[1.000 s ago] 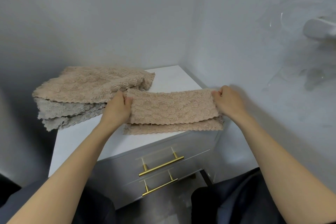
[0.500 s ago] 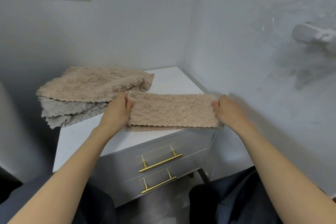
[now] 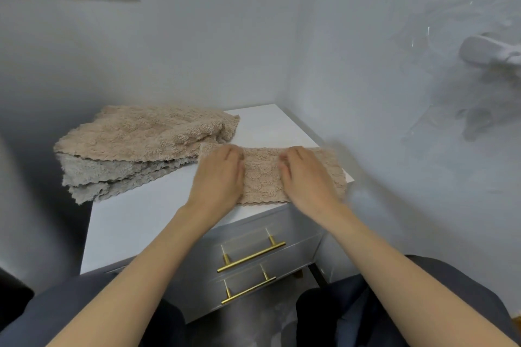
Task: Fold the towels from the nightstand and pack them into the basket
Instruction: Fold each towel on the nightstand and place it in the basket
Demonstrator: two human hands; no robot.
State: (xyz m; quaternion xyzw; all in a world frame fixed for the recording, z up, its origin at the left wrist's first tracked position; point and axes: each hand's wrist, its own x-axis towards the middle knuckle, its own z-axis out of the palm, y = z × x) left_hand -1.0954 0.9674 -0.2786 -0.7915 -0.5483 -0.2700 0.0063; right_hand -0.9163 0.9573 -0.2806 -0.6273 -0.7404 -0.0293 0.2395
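Now both hands lie palm down on the folded towel (image 3: 262, 177), a long tan strip across the front right part of the nightstand (image 3: 135, 220) top. The left hand (image 3: 218, 180) covers the strip's left portion and the right hand (image 3: 308, 180) sits just right of its middle, with a short stretch of cloth showing between them. The fingers (image 3: 234, 156) of each hand are close together and nearly straight, only the tips bent a little, pressing down on the cloth rather than closing round it. The strip's scalloped front edge runs along the top's front edge, above the drawer handles (image 3: 251, 256), and its right end reaches the top's right edge, close to the side wall. Bare white top lies in front and to the left, and behind the strip toward the corner. The pile of towels (image 3: 141, 135), tan over grey, sits at the back left, touching the strip's left end. The cloth is fluffy, with a ridged texture.
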